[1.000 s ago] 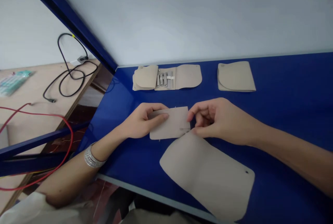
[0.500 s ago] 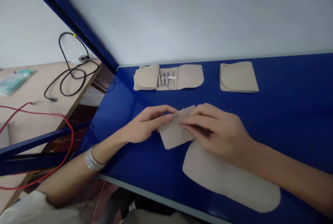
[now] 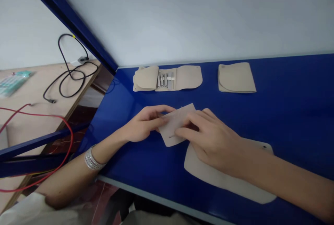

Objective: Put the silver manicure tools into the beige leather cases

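Observation:
My left hand (image 3: 146,122) grips a small beige leather-like piece (image 3: 167,140) at its left edge, thumb on top, above the blue table. My right hand (image 3: 206,134) is closed in a pinch over the right side of this piece. A thin dark sliver (image 3: 171,136) shows at its fingertips; I cannot tell what it is. A short pale thread-like strand (image 3: 181,108) shows near the upper edge. Partly under my right wrist lies a long beige flap with rounded corners (image 3: 235,186), with a small dark hole at its upper right.
Along the back of the blue table (image 3: 294,113) lies an unfolded beige case (image 3: 189,77) with several metal tools (image 3: 162,80). A folded beige case (image 3: 237,77) lies to its right. On the wooden table at left are a black cable (image 3: 69,71), a red cable (image 3: 47,115) and a teal packet (image 3: 15,82).
My right hand's fingertips have shifted left and down across the small piece, and the dark sliver now shows at them. The long flap's upper right corner has come into sight. My left hand keeps its hold.

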`<state>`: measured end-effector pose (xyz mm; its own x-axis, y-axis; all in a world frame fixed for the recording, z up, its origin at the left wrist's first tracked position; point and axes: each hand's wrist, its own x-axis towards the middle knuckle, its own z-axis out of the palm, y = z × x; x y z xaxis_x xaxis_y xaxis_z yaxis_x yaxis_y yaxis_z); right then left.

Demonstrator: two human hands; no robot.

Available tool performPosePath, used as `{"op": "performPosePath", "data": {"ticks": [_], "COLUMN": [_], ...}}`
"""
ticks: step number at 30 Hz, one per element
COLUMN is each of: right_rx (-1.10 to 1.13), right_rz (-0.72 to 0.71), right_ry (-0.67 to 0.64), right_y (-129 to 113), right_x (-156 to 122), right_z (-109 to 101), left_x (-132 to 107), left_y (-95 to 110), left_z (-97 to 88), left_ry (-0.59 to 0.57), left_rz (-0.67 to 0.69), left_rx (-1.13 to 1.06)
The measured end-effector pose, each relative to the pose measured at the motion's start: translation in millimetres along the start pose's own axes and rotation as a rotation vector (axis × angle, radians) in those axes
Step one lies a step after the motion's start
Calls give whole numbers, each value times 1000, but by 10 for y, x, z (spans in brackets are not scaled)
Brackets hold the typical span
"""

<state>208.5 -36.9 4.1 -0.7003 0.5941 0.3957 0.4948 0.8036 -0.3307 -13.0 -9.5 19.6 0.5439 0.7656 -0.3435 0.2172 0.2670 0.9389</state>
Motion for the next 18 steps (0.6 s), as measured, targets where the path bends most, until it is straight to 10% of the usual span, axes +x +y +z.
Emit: {"op": "performPosePath", "data": {"ticks": [18], "right_rx": [48], "right_rz": [298], "right_ry": [130], "right_y": [337], "right_x": [23], "right_z": [-74], "left_x": [5], "left_y": [16], "left_z": [-127], "left_ry": [319], "left_rz": [125], "left_rx": [311]}}
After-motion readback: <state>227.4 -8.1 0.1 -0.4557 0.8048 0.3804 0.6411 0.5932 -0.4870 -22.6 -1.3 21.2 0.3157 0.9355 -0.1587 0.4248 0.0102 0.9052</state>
